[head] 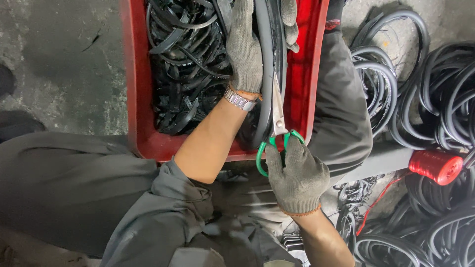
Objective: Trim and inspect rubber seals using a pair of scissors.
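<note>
The left hand [246, 49], in a grey knit glove with an orange-trimmed cuff and a metal wristwatch [239, 100] below it, is closed around a bundle of black rubber strip [267, 74] and holds it above the red plastic crate [136, 99]. The strip is dark, smooth and slightly glossy, with a rounded profile, and it runs in a long curve from the top edge of the view down to the near rim of the crate. The right hand [297, 178], gloved the same way, has its fingers curled tight through the green loops of a pair of scissors [278, 126]; the steel blades point up along the strip and lie nearly pressed together against it, though whether they bite the rubber or only rest beside it is hard to make out. The crate is packed with tangled black offcuts [185, 74] whose single shapes blur into one dark mass. The left fingertips are partly cut off by the top of the frame, and the right thumb is hidden behind the handle. On the concrete floor to the right lie coils of black rubber tubing [435, 99], partly out of frame, with a red spool [436, 165] of thin red line just beside them. Grey work clothing [74, 188] fills the lower left.
</note>
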